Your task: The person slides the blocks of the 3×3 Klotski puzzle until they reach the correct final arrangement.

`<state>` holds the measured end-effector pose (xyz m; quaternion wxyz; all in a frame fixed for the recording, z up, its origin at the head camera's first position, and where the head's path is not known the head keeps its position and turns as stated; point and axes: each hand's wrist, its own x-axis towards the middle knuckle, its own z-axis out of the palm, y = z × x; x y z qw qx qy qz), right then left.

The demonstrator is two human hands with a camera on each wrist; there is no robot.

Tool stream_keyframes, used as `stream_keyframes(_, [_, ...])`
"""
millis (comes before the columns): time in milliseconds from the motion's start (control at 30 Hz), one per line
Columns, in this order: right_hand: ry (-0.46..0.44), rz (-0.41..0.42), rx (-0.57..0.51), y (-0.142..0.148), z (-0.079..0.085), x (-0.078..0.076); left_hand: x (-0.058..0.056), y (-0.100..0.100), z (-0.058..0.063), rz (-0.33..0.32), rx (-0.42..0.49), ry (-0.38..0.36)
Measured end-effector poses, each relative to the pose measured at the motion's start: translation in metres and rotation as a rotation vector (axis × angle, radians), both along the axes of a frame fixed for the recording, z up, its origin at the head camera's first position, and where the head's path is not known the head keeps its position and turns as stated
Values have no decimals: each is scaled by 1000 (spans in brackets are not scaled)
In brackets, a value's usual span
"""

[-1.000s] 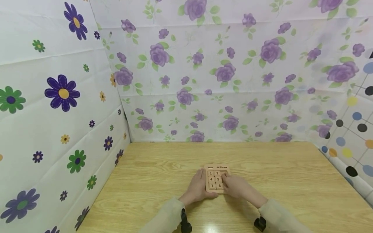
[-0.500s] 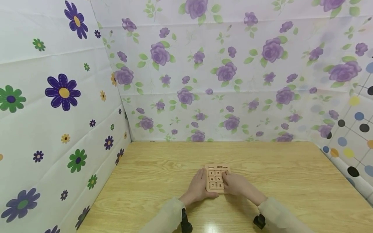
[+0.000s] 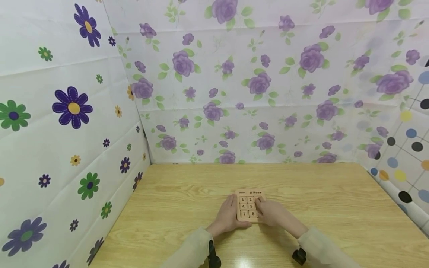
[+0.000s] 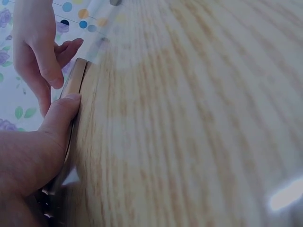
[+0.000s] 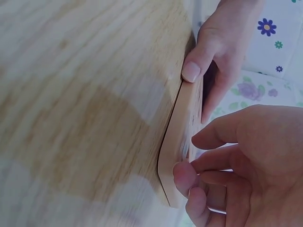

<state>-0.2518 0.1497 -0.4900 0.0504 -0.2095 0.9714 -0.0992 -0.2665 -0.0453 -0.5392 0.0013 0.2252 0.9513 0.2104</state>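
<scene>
A wooden number sliding puzzle (image 3: 247, 190) lies flat on the table, with tiles 1, 2, 4, 5, 7 and 8 showing in its left and middle columns. The left hand (image 3: 229, 216) grips its left side, the thumb along the near edge, as the left wrist view shows of the thumb (image 4: 60, 113). Over the right column sits the right hand (image 3: 272, 214), which hides that column. In the right wrist view the right hand (image 5: 251, 161) has loosely bent fingers at the puzzle (image 5: 171, 151), fingertips close to its face; whether they press a tile is hard to tell.
The wood-grain table (image 3: 181, 197) spreads round the puzzle. Floral cloth (image 3: 234, 93) hangs behind it, a flower-print cloth (image 3: 67, 149) stands at left and a dotted cloth (image 3: 402, 156) at right. Both wrists wear black devices (image 3: 299, 256).
The right fingers shift very slightly over the right column. The puzzle and the left hand stay in place.
</scene>
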Motion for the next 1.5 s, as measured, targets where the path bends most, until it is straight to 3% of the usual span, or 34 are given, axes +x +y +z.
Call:
stream_keyframes(233, [45,-8,13,1,-2,6,1,1,1,9,-1,-2])
stream_keyframes(900, [27,-19,37,6,0,40,1,-1,-3,-19,27,23])
stream_keyframes(1500, [-84,-41,45,1,5,48,2,-2,0,-14,33,5])
